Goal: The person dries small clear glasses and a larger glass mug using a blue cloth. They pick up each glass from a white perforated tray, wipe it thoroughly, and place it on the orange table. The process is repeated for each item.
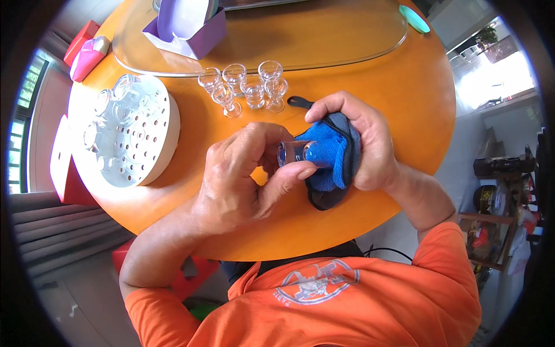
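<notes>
My left hand (247,178) holds a small shot glass (295,152) on its side between thumb and fingers, its thick base turned to the left. A blue cloth with dark edging (331,162) is bunched in my right hand (366,134) and wraps the glass's other end, so the rim is hidden. From the cloth's top a black hanging loop (299,102) sticks out. Several small clear glasses (253,91), some of them stemmed, stand grouped just beyond my hands. Left of them, a round white perforated drainer (160,143) bears several clear glasses (125,86).
All this is on a round orange table (277,236). At the back lies a clear glass or plastic sheet (312,39), with a purple box (204,37) on it. A green dish (415,19) is at the far right edge; a pink packet (89,56) is at the left.
</notes>
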The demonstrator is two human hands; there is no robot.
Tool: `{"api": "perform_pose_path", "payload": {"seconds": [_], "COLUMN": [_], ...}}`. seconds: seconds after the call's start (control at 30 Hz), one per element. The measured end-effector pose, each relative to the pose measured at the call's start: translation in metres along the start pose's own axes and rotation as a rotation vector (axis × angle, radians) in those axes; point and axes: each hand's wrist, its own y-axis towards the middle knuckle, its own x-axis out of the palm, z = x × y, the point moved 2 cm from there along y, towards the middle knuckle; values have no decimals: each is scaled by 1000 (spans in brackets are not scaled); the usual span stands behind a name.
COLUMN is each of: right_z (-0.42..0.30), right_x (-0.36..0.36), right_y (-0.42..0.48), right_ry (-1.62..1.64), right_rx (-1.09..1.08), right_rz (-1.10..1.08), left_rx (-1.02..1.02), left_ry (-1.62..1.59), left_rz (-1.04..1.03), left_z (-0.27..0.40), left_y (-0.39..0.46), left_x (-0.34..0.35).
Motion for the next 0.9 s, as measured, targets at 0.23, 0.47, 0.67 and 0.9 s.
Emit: {"api": "perform_pose_path", "payload": {"seconds": [0.23,0.47,0.67,0.9], "right_z": [-12,-8,-3,-10], "right_x": [5,1,-1,0], "right_y": [-4,1,-2,-3], "right_ry": [-509,-159,31,-445], "right_rx": [-445,-56,48,-343], "right_rz": [15,31,-45,-27], "left_rx": [-255,152,207,30], "left_ry": [113,-46,158,258], "left_rz": [-196,-59,-94,-208], "left_z": [1,5,1,6], "left_y": [2,4,6,3], "left_x": [-3,-6,-6,-3]}}
